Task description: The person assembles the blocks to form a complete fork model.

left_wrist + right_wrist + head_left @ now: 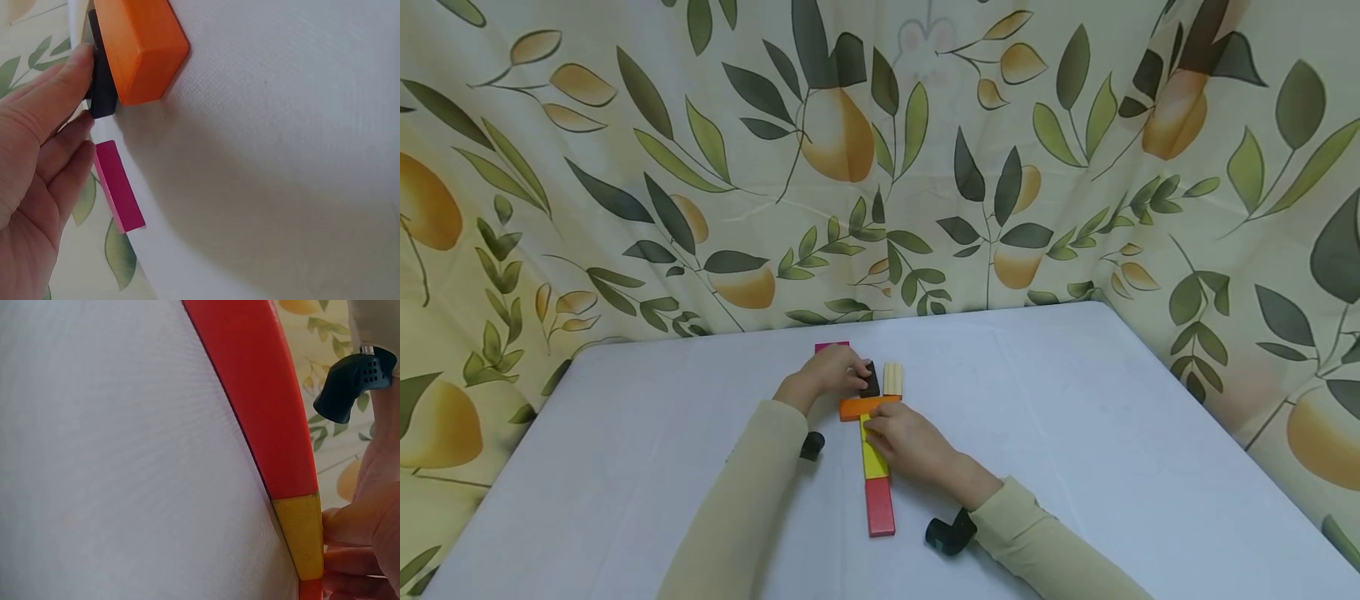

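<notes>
My left hand (831,372) pinches a black block (103,81) between thumb and fingers, just behind a lying orange block (870,407). A pale cream block (892,379) stands right of the black one, against the orange block's far side. Lower down, my right hand (917,446) rests its fingertips on the yellow block (874,458), near its orange end. Thumb and fingers show along that block's upper edge in the right wrist view. A red block (881,508) continues the line toward me, end to end with the yellow one.
A magenta block (120,187) lies apart at the table's far side, partly behind my left hand in the head view. Black wrist devices (951,533) hang at both cuffs. A white-covered table (1037,400) meets a leaf-patterned curtain (850,233) at the back.
</notes>
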A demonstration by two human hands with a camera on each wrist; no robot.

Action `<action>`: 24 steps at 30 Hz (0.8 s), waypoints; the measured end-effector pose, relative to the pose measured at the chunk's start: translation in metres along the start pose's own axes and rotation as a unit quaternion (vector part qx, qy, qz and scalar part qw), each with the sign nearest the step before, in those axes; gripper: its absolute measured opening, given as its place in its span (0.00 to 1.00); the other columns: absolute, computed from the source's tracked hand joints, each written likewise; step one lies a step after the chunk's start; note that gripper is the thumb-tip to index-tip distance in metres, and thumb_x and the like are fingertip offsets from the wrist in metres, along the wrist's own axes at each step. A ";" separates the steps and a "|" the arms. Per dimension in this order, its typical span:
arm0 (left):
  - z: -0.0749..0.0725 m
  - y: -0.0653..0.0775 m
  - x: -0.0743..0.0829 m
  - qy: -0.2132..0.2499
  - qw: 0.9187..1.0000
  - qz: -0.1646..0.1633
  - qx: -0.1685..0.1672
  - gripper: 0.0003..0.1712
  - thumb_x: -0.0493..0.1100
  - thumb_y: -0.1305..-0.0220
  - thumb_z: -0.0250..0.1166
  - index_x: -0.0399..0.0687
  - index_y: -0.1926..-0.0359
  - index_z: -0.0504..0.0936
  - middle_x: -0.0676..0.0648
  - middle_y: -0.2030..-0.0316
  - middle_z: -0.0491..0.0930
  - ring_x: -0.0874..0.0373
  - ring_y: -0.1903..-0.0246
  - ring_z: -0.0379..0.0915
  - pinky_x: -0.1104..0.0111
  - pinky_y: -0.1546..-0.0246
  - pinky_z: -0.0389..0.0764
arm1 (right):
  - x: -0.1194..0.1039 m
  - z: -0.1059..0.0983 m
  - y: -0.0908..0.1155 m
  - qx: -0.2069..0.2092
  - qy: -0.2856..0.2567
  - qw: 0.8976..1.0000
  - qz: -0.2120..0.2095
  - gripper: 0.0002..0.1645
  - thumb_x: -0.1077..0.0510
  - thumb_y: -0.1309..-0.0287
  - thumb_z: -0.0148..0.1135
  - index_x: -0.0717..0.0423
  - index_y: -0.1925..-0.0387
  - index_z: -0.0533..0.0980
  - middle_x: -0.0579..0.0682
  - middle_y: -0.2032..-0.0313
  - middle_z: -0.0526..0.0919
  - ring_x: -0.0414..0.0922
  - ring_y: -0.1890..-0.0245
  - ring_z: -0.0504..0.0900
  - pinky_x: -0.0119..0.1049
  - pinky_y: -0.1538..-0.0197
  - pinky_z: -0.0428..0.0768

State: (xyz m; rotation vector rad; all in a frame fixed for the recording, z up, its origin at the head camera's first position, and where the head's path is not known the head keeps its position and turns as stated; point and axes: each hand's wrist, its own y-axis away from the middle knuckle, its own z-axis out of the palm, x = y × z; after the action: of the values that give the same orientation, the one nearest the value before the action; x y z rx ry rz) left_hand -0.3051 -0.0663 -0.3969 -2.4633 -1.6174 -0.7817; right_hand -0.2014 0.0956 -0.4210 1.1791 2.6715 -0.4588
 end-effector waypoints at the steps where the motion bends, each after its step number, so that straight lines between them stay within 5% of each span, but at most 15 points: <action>1: 0.000 0.000 0.000 0.001 1.000 -0.001 -0.002 0.13 0.41 0.45 0.67 0.51 0.57 0.85 0.50 0.53 0.79 0.56 0.56 0.70 0.65 0.51 0.72 | 0.000 0.000 0.000 -0.002 0.000 1.000 0.002 0.11 0.58 0.44 0.63 0.58 0.60 0.81 0.48 0.65 0.77 0.42 0.61 0.73 0.32 0.53 0.76; 24: -0.002 0.002 0.001 -0.013 0.999 0.030 -0.019 0.13 0.41 0.47 0.68 0.49 0.58 0.85 0.49 0.55 0.80 0.56 0.55 0.72 0.67 0.53 0.74 | -0.002 0.000 0.001 0.004 -0.006 1.000 0.001 0.12 0.59 0.44 0.62 0.59 0.59 0.81 0.48 0.64 0.76 0.42 0.61 0.73 0.32 0.54 0.76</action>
State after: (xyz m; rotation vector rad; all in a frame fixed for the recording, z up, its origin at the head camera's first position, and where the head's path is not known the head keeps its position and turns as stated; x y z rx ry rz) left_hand -0.3036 -0.0668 -0.3942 -2.5452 -1.5443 -0.7819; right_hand -0.1994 0.0953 -0.4205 1.1779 2.6600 -0.4751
